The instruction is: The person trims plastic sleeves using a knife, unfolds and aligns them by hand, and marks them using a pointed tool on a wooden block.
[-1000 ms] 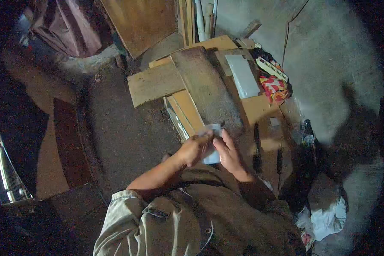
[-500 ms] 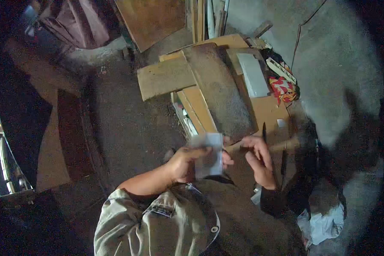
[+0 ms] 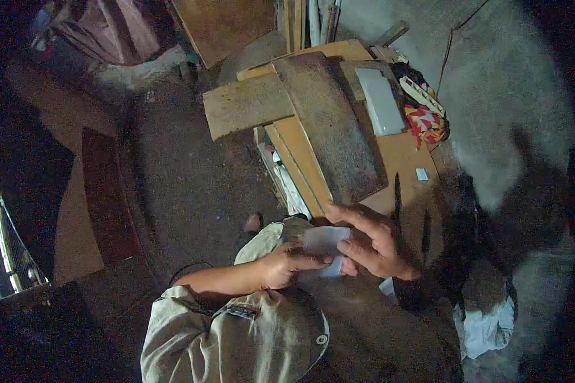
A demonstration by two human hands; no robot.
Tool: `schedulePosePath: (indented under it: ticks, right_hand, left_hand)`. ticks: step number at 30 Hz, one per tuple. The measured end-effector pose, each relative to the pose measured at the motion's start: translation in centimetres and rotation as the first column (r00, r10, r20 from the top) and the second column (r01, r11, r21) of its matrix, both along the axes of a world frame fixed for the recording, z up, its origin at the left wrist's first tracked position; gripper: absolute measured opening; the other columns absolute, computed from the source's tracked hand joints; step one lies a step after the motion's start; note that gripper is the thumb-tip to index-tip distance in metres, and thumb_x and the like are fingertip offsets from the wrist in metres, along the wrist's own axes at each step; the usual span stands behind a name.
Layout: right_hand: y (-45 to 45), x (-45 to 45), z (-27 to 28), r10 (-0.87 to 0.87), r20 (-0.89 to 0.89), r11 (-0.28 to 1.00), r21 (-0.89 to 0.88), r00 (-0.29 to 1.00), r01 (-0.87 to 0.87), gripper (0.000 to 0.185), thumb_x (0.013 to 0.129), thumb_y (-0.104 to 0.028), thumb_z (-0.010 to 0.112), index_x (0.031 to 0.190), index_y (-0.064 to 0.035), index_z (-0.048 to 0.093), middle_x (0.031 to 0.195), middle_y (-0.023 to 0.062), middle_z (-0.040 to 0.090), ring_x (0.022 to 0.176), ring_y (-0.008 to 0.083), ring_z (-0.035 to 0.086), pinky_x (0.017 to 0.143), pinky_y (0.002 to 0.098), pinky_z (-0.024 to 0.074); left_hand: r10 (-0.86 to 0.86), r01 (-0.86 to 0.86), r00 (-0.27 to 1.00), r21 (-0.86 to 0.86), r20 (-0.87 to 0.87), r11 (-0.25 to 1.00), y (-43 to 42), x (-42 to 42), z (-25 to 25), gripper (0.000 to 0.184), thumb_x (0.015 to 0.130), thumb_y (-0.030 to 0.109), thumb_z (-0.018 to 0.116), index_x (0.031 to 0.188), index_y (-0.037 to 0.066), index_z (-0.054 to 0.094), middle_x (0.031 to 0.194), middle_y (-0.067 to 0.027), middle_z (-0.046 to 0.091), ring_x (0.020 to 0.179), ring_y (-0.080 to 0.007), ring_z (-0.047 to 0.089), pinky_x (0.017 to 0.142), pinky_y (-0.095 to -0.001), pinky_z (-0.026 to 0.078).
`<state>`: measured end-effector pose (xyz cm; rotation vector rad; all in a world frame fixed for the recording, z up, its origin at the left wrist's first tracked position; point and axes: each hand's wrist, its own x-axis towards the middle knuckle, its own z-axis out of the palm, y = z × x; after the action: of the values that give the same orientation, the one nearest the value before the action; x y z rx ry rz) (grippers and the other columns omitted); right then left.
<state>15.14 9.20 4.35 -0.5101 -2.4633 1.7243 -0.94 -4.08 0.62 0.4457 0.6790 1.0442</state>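
The left hand's point(image 3: 281, 267) fingers clamp a pale sheet point(image 3: 326, 237), toward five o'clock, apparently steadying it. At its three o'clock, the right hand's point(image 3: 384, 246) fingers stand apart, contact uncertain. Beyond, at twelve, lies a worn board point(image 3: 329, 124), apparently stacked.

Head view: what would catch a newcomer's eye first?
Probably the pale sheet in the left hand, low in the middle, with the right hand at it. Next, the red-and-yellow cloth, upper right, beside the white panel.
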Motion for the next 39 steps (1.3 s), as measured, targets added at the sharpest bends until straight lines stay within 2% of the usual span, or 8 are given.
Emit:
schedulePosePath:
  ticks: [3, 6, 12, 15, 19, 22, 32, 39]
  right_hand:
    - [0.8, 0.1, -1.4, 0.164, -0.205, 0.943, 0.318, 0.965, -0.093, 0.040, 0.088, -0.004, 0.050, 0.127, 0.0013, 0.044, 0.097, 0.0143, 0.056, 0.056, 0.0131, 0.059, 0.069, 0.0297, 0.0475]
    - [0.5, 0.2, 0.0, 0.034, -0.033, 0.999, 0.015, 0.999, -0.033, 0.040, 0.089, -0.005, 0.049, 0.128, 0.0011, 0.043, 0.093, 0.0128, 0.057, 0.055, 0.0129, 0.059, 0.069, 0.0295, 0.0474]
    - [0.1, 0.3, -1.0, -0.108, -0.097, 0.994, 0.007, 0.989, 0.109, 0.037, 0.086, -0.009, 0.057, 0.120, 0.0010, 0.049, 0.086, 0.0090, 0.059, 0.055, 0.0124, 0.057, 0.066, 0.0265, 0.0458]
    - [0.6, 0.1, -1.1, -0.050, -0.124, 0.963, 0.258, 0.991, 0.081, 0.019, 0.084, -0.008, 0.059, 0.101, 0.0002, 0.058, 0.077, 0.0068, 0.059, 0.064, 0.0107, 0.057, 0.062, 0.0255, 0.0437]
    - [0.2, 0.0, -1.1, -0.318, -0.001, 0.947, 0.044, 0.948, 0.318, 0.009, 0.084, -0.009, 0.058, 0.087, -0.0001, 0.058, 0.073, 0.0064, 0.059, 0.069, 0.0110, 0.057, 0.062, 0.0250, 0.0425]
    - [0.4, 0.1, -2.0, -0.387, -0.036, 0.922, 0.003, 0.921, 0.387, 0.010, 0.086, -0.009, 0.057, 0.092, -0.0011, 0.057, 0.079, 0.0052, 0.058, 0.073, 0.0088, 0.055, 0.064, 0.0242, 0.0432]
    - [-0.6, -1.0, -5.6, -0.592, -0.122, 0.799, -0.215, 0.797, 0.561, 0.014, 0.087, -0.013, 0.058, 0.096, -0.0031, 0.053, 0.075, -0.0002, 0.053, 0.070, 0.0057, 0.048, 0.062, 0.0224, 0.0398]
    - [-1.9, -1.9, -10.7, -0.692, -0.148, 0.720, -0.076, 0.707, 0.690, 0.028, 0.093, -0.026, 0.049, 0.107, -0.0013, 0.049, 0.089, 0.0109, 0.059, 0.077, 0.0222, 0.057, 0.070, 0.0348, 0.0450]
  left_hand:
    - [-0.066, 0.066, 0.996, -0.013, -0.062, 0.998, 0.0, -0.1, -0.7, 0.041, 0.081, 0.006, 0.053, 0.120, -0.004, 0.046, 0.114, -0.0140, 0.058, 0.109, -0.0233, 0.053, 0.100, -0.0339, 0.034]
    - [-0.027, 0.027, 1.000, 0.018, 0.004, 0.999, 0.0, 0.2, -1.2, 0.039, 0.082, 0.006, 0.052, 0.119, -0.004, 0.047, 0.111, -0.0140, 0.059, 0.109, -0.0238, 0.054, 0.100, -0.0344, 0.034]
    - [0.034, -0.035, 0.986, 0.008, 0.160, 0.999, 0.4, 1.0, -1.7, 0.034, 0.083, 0.007, 0.051, 0.116, -0.004, 0.048, 0.106, -0.0128, 0.060, 0.104, -0.0229, 0.056, 0.095, -0.0337, 0.038]
    - [0.046, -0.048, 0.995, 0.016, 0.093, 0.999, 0.3, 1.4, -3.3, 0.032, 0.084, 0.008, 0.052, 0.114, -0.003, 0.050, 0.105, -0.0111, 0.060, 0.100, -0.0207, 0.057, 0.092, -0.0323, 0.041]
    - [0.119, -0.128, 0.985, -0.067, -0.122, 0.990, 0.8, 0.8, -2.8, 0.026, 0.089, 0.011, 0.051, 0.112, -0.001, 0.053, 0.102, -0.0063, 0.060, 0.093, -0.0144, 0.056, 0.084, -0.0293, 0.044]
    - [0.243, -0.194, 0.875, 0.155, -0.420, 0.969, 2.0, 0.5, -2.5, 0.023, 0.094, 0.017, 0.047, 0.106, -0.001, 0.055, 0.093, -0.0014, 0.059, 0.082, -0.0066, 0.051, 0.076, -0.0246, 0.043]
    - [0.367, -0.267, 0.717, 0.253, -0.593, 0.930, 3.6, 0.0, -4.0, 0.016, 0.094, 0.013, 0.046, 0.089, 0.000, 0.052, 0.076, 0.0005, 0.050, 0.078, -0.0078, 0.045, 0.073, -0.0221, 0.039]
    - [0.481, -0.351, 0.707, 0.333, -0.519, 0.875, 4.2, 1.6, -4.2, 0.014, 0.095, 0.012, 0.044, 0.102, 0.000, 0.045, 0.089, -0.0031, 0.048, 0.086, -0.0090, 0.044, 0.076, -0.0238, 0.039]
